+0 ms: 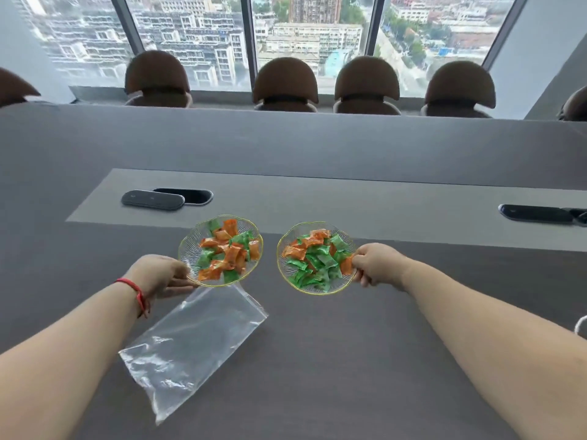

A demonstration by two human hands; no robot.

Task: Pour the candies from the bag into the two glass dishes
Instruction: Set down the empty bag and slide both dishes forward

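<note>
Two clear glass dishes with gold rims sit side by side on the dark table. The left dish (190, 246) holds mostly orange wrapped candies (228, 252) with some green ones. The right dish (284, 249) holds mostly green candies (313, 265) and a few orange. My left hand (158, 274) grips the left dish at its near-left rim. My right hand (378, 263) pinches the right dish at its right rim. The clear zip bag (193, 341) lies flat on the table with no candies in it, just below the left dish.
A lighter grey inset strip (317, 198) crosses the table behind the dishes, with a black cable-port cover (152, 200) at left and another (536, 213) at right. Brown chairs (286, 84) line the far side under windows. A white cord (579, 328) shows at the right edge.
</note>
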